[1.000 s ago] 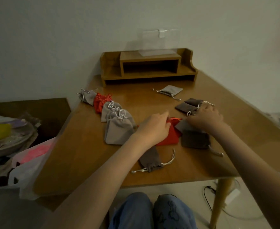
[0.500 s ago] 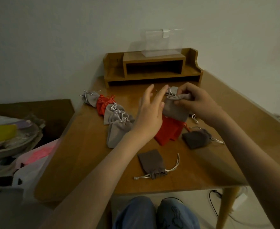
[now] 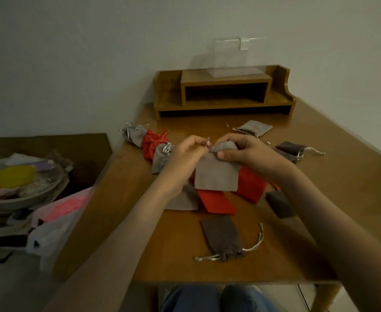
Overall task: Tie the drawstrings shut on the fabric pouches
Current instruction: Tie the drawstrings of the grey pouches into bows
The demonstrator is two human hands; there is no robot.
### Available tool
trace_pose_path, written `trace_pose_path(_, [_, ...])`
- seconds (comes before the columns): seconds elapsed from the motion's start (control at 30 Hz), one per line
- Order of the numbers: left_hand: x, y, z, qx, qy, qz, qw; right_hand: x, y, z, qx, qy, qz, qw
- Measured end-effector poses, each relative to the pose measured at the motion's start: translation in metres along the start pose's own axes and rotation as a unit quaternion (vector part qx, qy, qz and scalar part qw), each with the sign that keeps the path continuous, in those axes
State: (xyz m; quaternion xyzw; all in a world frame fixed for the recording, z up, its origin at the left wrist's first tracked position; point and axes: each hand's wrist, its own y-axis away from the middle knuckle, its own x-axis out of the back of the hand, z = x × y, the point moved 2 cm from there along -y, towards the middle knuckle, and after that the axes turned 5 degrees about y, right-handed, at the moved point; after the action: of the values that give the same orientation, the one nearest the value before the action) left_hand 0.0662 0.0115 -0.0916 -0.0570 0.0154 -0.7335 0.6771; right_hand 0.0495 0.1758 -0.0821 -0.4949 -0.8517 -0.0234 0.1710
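Both hands held one light grey pouch (image 3: 216, 174) above the middle of the tabletop (image 3: 320, 199). The right hand (image 3: 252, 157) pinched the pouch's gathered mouth between thumb and fingers, and the left hand (image 3: 186, 157) had its fingertips pressed together on a white drawstring end (image 3: 208, 141) at the pouch's top left.

Counted on the tabletop: along the left edge a row of one grey pouch (image 3: 134, 135), one red pouch (image 3: 153, 143) and another grey one (image 3: 161, 156), with a further grey piece (image 3: 182, 200) showing under the left wrist. Two flat red pouches (image 3: 216, 201) (image 3: 250, 185) lay beneath the held one. Dark brown pouches numbered three: one near the front edge (image 3: 222, 238) with white cords trailing, one by the right forearm (image 3: 279, 203), one toward the right edge (image 3: 291, 149). One more light grey pouch (image 3: 255, 128) lay near the back, before a wooden desk organiser (image 3: 223, 91).

Open wood remained at the front left corner and along the right edge. No writing could be read on anything.
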Motion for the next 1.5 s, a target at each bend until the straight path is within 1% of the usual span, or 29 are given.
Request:
trace_pose_path(0.13, [0.003,0.002,-0.007,0.069,0.044,-0.035,0.996,-0.003,-0.007,0.014,-0.010,0.021,0.018,1.000])
trace_pose_path(0.27, [0.005,0.000,-0.017,0.049,0.087,-0.037,0.994,-0.005,-0.008,0.025,-0.015,0.004,0.028,0.999])
trace_pose_path(0.33, [0.007,-0.003,-0.019,0.041,0.130,-0.020,0.990,-0.002,-0.008,0.028,-0.022,0.008,0.027,0.999])
trace_pose_path(0.4, [0.010,-0.007,-0.024,0.034,0.137,0.012,0.990,-0.001,-0.006,0.028,-0.028,0.019,0.037,0.999])
trace_pose_path(0.5, [0.015,-0.014,-0.032,0.010,0.042,0.084,0.996,-0.001,-0.005,0.024,-0.033,-0.003,0.065,0.997])
trace_pose_path(0.53, [0.016,-0.015,-0.033,-0.003,0.011,0.102,0.995,-0.001,-0.004,0.022,-0.046,-0.006,0.057,0.997])
trace_pose_path(0.6, [0.019,-0.014,-0.031,-0.028,-0.026,0.132,0.990,-0.005,-0.001,0.021,-0.089,0.044,-0.002,0.995])
trace_pose_path(0.67, [0.021,-0.014,-0.030,-0.031,-0.032,0.154,0.987,-0.012,0.001,0.023,-0.134,0.132,-0.091,0.978])
trace_pose_path(0.73, [0.022,-0.012,-0.032,-0.020,-0.021,0.170,0.985,-0.020,0.002,0.026,-0.160,0.204,-0.141,0.955])
trace_pose_path(0.8, [0.021,-0.012,-0.035,-0.013,-0.005,0.179,0.984,-0.024,0.001,0.026,-0.159,0.244,-0.165,0.942])
trace_pose_path(0.93, [0.020,-0.012,-0.035,-0.013,0.009,0.189,0.982,-0.022,0.002,0.023,-0.166,0.275,-0.187,0.929])
trace_pose_path(1.0, [0.019,-0.012,-0.035,-0.019,0.009,0.189,0.982,-0.018,0.002,0.023,-0.165,0.292,-0.166,0.927])
trace_pose_path(1.03, [0.018,-0.012,-0.035,-0.022,0.007,0.192,0.981,-0.014,0.000,0.024,-0.163,0.317,-0.141,0.924])
trace_pose_path(1.07, [0.017,-0.012,-0.035,-0.023,0.004,0.196,0.980,-0.010,-0.002,0.025,-0.167,0.358,-0.106,0.913])
trace_pose_path(1.13, [0.017,-0.012,-0.036,-0.023,-0.001,0.202,0.979,0.003,-0.007,0.031,-0.192,0.457,-0.021,0.868])
trace_pose_path(1.17, [0.017,-0.012,-0.036,-0.025,-0.005,0.203,0.979,0.008,-0.008,0.034,-0.206,0.491,0.016,0.846])
trace_pose_path(1.2, [0.016,-0.012,-0.036,-0.030,-0.011,0.201,0.979,0.011,-0.009,0.037,-0.215,0.504,0.047,0.835])
trace_pose_path(1.23, [0.016,-0.011,-0.035,-0.042,-0.018,0.198,0.979,0.012,-0.009,0.037,-0.212,0.493,0.074,0.840])
trace_pose_path(1.27, [0.015,-0.010,-0.035,-0.058,-0.027,0.193,0.979,0.012,-0.008,0.035,-0.193,0.457,0.100,0.863])
trace_pose_path(1.3, [0.014,-0.009,-0.034,-0.074,-0.039,0.188,0.979,0.012,-0.008,0.033,-0.159,0.388,0.121,0.900])
trace_pose_path(1.33, [0.013,-0.009,-0.034,-0.083,-0.051,0.183,0.978,0.010,-0.006,0.029,-0.119,0.289,0.133,0.940])
trace_pose_path(1.37, [0.011,-0.009,-0.034,-0.085,-0.054,0.177,0.979,0.006,-0.005,0.024,-0.087,0.178,0.128,0.972])
trace_pose_path(1.4, [0.010,-0.008,-0.035,-0.080,-0.051,0.169,0.981,0.003,-0.003,0.019,-0.068,0.086,0.113,0.988])
trace_pose_path(1.43, [0.009,-0.008,-0.035,-0.074,-0.043,0.160,0.983,0.001,-0.002,0.017,-0.068,0.040,0.092,0.993])
trace_pose_path(1.47, [0.008,-0.008,-0.036,-0.068,-0.037,0.152,0.985,-0.002,-0.001,0.016,-0.079,0.038,0.067,0.994])
trace_pose_path(1.5, [0.007,-0.008,-0.037,-0.062,-0.032,0.145,0.987,-0.006,0.000,0.016,-0.091,0.060,0.047,0.993])
